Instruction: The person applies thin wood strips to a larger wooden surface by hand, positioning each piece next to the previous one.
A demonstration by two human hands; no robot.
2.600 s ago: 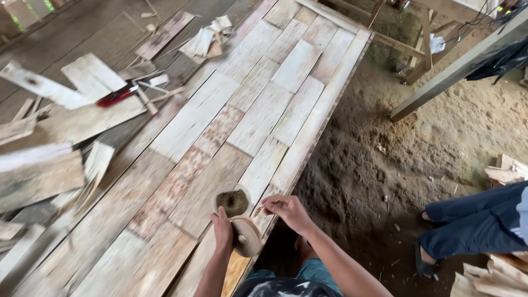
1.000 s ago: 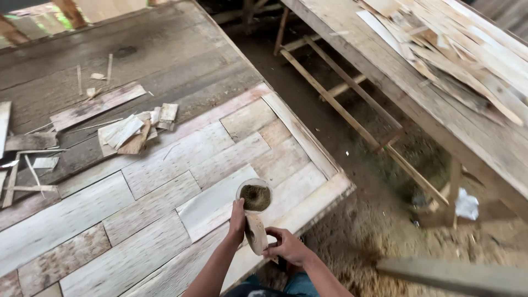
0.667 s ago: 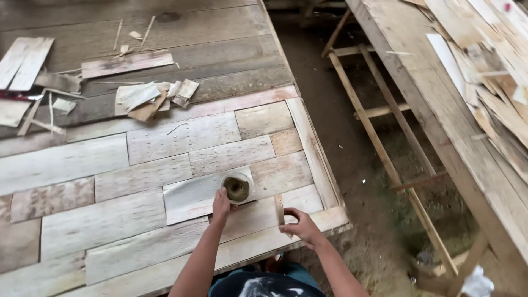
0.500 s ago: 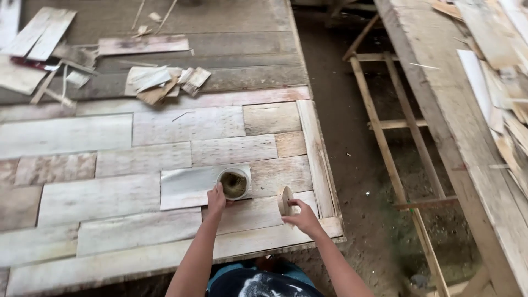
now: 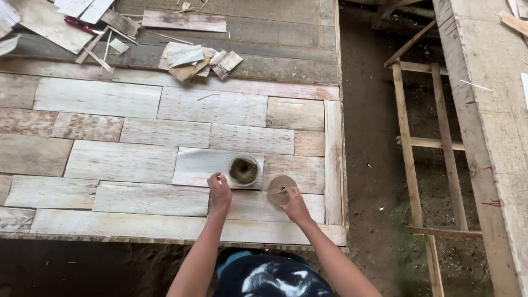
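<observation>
A small round container (image 5: 243,170) with dark brownish stuff inside stands on a sheet of pale veneer pieces (image 5: 137,159) laid like planks. My left hand (image 5: 219,191) rests on the sheet just left of and below the container, fingers bent, holding nothing I can make out. My right hand (image 5: 294,204) holds a flat round tan roll of tape (image 5: 281,188) upright against the sheet, to the right of the container.
Loose veneer scraps (image 5: 195,57) lie on the dark wooden bench beyond the sheet. A red-handled tool (image 5: 80,24) lies at the far left. Right of the bench is a dirt floor (image 5: 371,143), a wooden frame (image 5: 423,143) and a long plank table (image 5: 495,110).
The view swung round to look straight down. The container went from my left hand onto the sheet. My right hand carried the tape roll off to the container's right.
</observation>
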